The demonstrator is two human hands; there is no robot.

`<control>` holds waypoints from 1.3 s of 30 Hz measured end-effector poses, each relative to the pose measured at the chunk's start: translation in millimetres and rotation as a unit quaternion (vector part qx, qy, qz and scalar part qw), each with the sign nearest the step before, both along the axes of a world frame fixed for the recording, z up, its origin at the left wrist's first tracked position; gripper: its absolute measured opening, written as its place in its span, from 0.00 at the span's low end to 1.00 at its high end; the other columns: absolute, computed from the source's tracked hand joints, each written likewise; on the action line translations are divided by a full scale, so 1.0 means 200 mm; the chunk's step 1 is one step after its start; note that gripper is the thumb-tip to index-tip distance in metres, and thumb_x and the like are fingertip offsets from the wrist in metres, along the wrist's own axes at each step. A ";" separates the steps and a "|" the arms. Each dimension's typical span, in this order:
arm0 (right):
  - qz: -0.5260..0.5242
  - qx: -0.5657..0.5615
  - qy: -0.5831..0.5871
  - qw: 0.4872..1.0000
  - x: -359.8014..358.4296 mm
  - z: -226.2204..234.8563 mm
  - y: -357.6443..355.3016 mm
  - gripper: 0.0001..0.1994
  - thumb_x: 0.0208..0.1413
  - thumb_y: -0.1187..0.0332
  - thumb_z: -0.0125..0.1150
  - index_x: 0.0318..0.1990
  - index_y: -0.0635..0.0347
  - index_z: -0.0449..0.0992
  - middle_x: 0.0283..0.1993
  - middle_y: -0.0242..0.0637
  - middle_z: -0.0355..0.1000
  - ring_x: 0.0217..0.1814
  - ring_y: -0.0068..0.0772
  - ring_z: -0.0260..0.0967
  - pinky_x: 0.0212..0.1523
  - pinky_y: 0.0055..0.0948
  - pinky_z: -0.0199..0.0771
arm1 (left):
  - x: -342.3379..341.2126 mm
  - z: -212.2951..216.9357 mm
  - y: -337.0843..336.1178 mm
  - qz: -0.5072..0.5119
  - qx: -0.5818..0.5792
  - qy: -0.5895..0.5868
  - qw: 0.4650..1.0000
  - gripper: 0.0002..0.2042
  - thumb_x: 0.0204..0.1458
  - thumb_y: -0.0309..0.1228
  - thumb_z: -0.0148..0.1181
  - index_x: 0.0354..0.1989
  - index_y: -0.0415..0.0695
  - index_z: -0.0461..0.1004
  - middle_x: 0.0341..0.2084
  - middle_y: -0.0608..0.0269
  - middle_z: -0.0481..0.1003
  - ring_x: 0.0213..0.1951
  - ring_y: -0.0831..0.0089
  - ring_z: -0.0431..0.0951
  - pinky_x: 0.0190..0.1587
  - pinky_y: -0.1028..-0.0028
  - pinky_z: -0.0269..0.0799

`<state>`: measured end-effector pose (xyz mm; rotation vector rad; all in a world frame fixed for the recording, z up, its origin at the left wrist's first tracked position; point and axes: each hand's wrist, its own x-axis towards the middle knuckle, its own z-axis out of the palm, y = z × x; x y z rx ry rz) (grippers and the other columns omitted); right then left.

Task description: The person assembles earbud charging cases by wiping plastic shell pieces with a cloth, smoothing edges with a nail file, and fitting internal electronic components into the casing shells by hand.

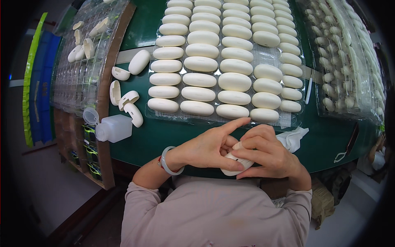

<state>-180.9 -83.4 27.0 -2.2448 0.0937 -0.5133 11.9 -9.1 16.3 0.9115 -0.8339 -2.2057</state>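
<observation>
A cream-white oval plastic casing [234,169] is held at the table's near edge, close to my body. My left hand [210,148] grips it from the left, thumb along its near side and index finger stretched out toward the tray. From the right, my right hand [267,152] closes on the same casing, its fingers bent over the top; they hide much of it. Just beyond my hands lies a clear plastic tray [193,119] filled with rows of similar white oval casings [232,111]. One slot in the tray's fourth column holds no casing.
Loose casing pieces [128,101] and a whole oval casing [139,62] lie left of the tray. A translucent bottle [115,128] with its cap flipped open lies beside them. A crumpled white tissue [293,139] sits right of my hands. Stacked clear trays [341,61] of small parts stand at right.
</observation>
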 end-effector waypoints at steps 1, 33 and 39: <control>-0.046 -0.009 -0.016 0.999 -0.01 0.01 -0.01 0.26 0.31 0.62 0.70 0.42 0.61 0.71 0.39 0.37 0.67 0.43 0.41 0.64 0.45 0.35 0.59 | 0.00 0.00 -0.01 0.023 0.026 0.043 0.998 0.54 0.30 0.26 0.73 0.64 0.41 0.36 0.44 0.56 0.70 0.45 0.73 0.70 0.48 0.75 0.64; -0.147 0.056 -0.158 0.975 0.23 0.13 -0.06 0.39 0.57 0.40 0.18 0.23 0.65 0.71 0.22 0.41 0.68 0.22 0.34 0.66 0.22 0.26 0.63 | 0.06 0.19 -0.20 0.252 -0.430 -0.150 0.854 0.44 0.46 0.66 0.38 0.59 0.36 0.55 0.57 0.47 0.56 0.59 0.61 0.56 0.59 0.65 0.50; -0.128 0.116 -0.228 0.958 0.25 0.15 -0.06 0.23 0.57 0.55 0.34 0.23 0.61 0.70 0.26 0.39 0.65 0.26 0.37 0.62 0.28 0.29 0.61 | -0.12 0.13 -0.26 0.212 -0.429 -0.091 0.873 0.32 0.53 0.53 0.35 0.39 0.30 0.71 0.35 0.47 0.74 0.38 0.57 0.75 0.43 0.69 0.69</control>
